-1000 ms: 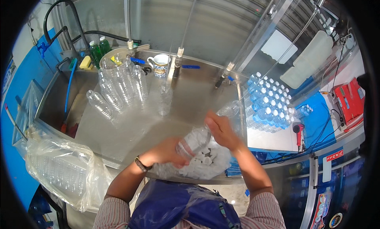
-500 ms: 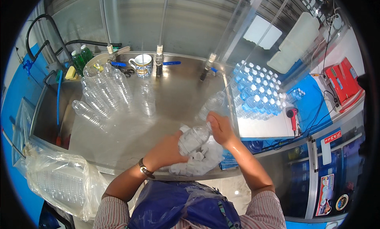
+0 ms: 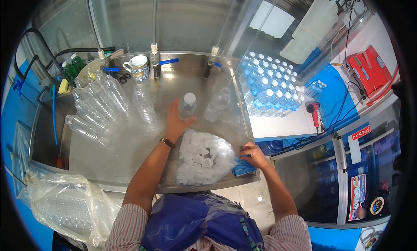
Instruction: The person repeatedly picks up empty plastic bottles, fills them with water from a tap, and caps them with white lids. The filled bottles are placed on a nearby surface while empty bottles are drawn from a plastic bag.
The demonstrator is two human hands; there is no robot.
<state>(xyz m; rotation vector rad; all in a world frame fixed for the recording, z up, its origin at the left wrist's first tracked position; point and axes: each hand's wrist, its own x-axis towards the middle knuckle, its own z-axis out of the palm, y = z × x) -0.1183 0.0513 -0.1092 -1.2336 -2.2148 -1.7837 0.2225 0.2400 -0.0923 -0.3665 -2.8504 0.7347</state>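
My left hand [image 3: 177, 119] is wrapped round the side of a clear plastic bottle [image 3: 188, 107] with a white cap, upright on the steel counter. At the counter's front right edge, my right hand [image 3: 254, 155] pinches at a stack of flat blue labels [image 3: 244, 167], its fingertips closed on the top of the stack. Between my arms lies a clear bag [image 3: 204, 157] full of loose white caps. Another clear bottle [image 3: 218, 104] stands just right of the held one, and an uncapped clear bottle [image 3: 143, 104] is to its left.
Several empty bottles [image 3: 100, 105] lean together at the left. A patterned mug [image 3: 140, 68] and blue-handled taps [image 3: 168, 61] line the back. Capped, labelled bottles [image 3: 271, 88] crowd the right-hand table beside a red heat gun [image 3: 313, 112]. A plastic bag of bottles [image 3: 65, 207] hangs lower left.
The bottle has gone from between both hands above the caps to upright on the counter, now capped, in my left hand. My right hand has left it and moved down to the blue labels.
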